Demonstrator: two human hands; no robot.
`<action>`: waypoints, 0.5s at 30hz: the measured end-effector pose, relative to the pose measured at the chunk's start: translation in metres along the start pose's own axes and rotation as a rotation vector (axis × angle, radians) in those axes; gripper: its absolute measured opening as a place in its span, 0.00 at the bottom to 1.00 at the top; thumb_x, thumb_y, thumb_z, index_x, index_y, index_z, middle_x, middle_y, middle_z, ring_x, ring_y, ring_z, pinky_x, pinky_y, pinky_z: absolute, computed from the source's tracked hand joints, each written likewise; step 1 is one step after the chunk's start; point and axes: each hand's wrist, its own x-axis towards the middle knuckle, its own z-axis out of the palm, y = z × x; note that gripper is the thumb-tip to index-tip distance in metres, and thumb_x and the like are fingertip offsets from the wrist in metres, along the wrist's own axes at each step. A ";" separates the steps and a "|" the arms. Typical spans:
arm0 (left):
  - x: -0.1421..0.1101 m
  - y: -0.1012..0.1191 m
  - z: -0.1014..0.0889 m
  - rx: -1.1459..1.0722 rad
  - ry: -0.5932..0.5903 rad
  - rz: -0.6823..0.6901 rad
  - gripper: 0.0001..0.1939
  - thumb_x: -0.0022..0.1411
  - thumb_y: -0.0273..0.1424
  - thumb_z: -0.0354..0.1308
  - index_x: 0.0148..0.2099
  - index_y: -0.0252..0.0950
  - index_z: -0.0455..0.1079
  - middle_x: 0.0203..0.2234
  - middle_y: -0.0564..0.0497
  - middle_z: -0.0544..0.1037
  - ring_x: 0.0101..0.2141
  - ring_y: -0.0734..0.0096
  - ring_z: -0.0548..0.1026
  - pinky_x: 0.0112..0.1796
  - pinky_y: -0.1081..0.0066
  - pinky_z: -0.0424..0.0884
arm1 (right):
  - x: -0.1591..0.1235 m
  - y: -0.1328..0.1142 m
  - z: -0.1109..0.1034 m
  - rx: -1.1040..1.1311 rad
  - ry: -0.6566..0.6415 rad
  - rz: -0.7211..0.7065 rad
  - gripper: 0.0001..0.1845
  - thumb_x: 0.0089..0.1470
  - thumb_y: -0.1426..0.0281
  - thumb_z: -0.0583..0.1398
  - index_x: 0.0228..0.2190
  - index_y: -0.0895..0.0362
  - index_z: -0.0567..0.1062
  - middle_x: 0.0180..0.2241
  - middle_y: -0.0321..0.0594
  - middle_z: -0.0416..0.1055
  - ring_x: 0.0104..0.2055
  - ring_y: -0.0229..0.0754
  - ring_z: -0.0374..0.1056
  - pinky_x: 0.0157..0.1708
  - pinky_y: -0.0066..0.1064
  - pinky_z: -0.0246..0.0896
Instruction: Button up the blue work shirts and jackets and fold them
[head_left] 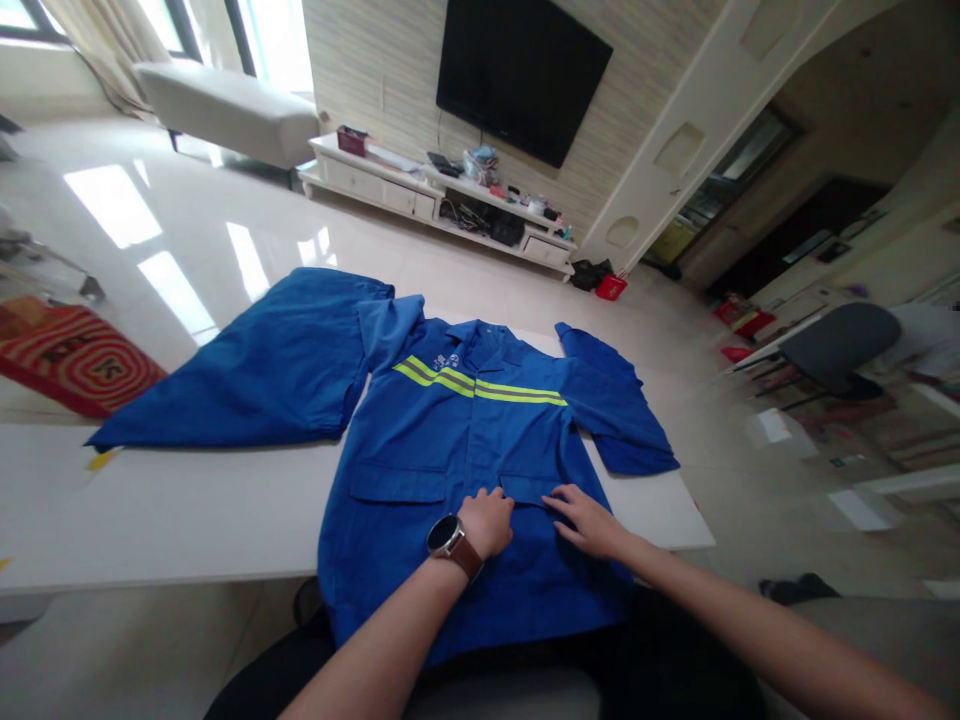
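- The jacket (420, 430) is lying front up on the white bench (187, 520), its hem hanging over the near edge toward the lap; the forearms are covering part of its lower front.
- The left grip (487, 522) is curling at the inner corner of a pocket flap (525, 488); its fingertips are partly hiding, so whether it is pinching cloth, I cannot tell.
- The right grip (589, 522) is resting at the flap's outer end, fingers standing apart.
- A watch (445, 536) is circling the left wrist, its dark face showing nothing readable.
- The second flap (397, 486) is lying flat, untouched.
- The chest logo (448, 360) is showing white above the yellow stripe (439, 376), too small to read.
- A wide blue cloth (255, 370) is spreading at the jacket's left side in view, a sleeve (390, 328) overlapping it; I cannot tell whether they are joining.
- A red bag (75, 360) is standing behind that cloth, the frame cutting off its side.
- Small items are crowding the cabinet (360, 185), mostly blurring together.
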 end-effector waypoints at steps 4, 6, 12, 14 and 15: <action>0.000 -0.006 0.000 -0.030 0.008 -0.013 0.20 0.65 0.31 0.53 0.57 0.37 0.74 0.56 0.36 0.73 0.56 0.44 0.73 0.52 0.50 0.73 | -0.002 0.007 0.016 -0.005 -0.012 0.013 0.33 0.67 0.61 0.53 0.71 0.44 0.56 0.73 0.40 0.48 0.74 0.52 0.43 0.68 0.51 0.50; -0.002 -0.015 -0.008 -0.047 0.040 -0.019 0.19 0.65 0.32 0.54 0.56 0.38 0.74 0.55 0.37 0.74 0.56 0.45 0.73 0.52 0.51 0.73 | -0.002 0.009 0.033 -0.039 -0.011 0.032 0.35 0.68 0.59 0.52 0.72 0.42 0.52 0.74 0.38 0.44 0.76 0.54 0.39 0.66 0.53 0.51; -0.020 -0.094 -0.049 -0.090 0.476 -0.364 0.25 0.67 0.39 0.52 0.63 0.40 0.68 0.61 0.36 0.68 0.58 0.38 0.68 0.53 0.45 0.69 | -0.003 0.015 0.063 -0.096 0.093 0.030 0.38 0.65 0.61 0.54 0.72 0.43 0.51 0.74 0.39 0.44 0.75 0.55 0.42 0.63 0.49 0.52; -0.027 -0.132 -0.053 -0.189 0.581 -0.624 0.30 0.68 0.44 0.50 0.67 0.37 0.63 0.61 0.29 0.66 0.57 0.32 0.68 0.49 0.43 0.70 | -0.003 0.016 0.063 -0.090 0.108 0.023 0.38 0.65 0.61 0.54 0.72 0.43 0.51 0.74 0.39 0.44 0.75 0.55 0.43 0.63 0.49 0.51; -0.029 -0.150 -0.053 -0.245 0.592 -0.734 0.34 0.67 0.46 0.50 0.68 0.33 0.60 0.60 0.25 0.66 0.57 0.29 0.69 0.48 0.43 0.70 | -0.003 0.017 0.063 -0.086 0.113 0.018 0.38 0.65 0.61 0.53 0.72 0.43 0.51 0.74 0.39 0.44 0.75 0.55 0.43 0.63 0.49 0.50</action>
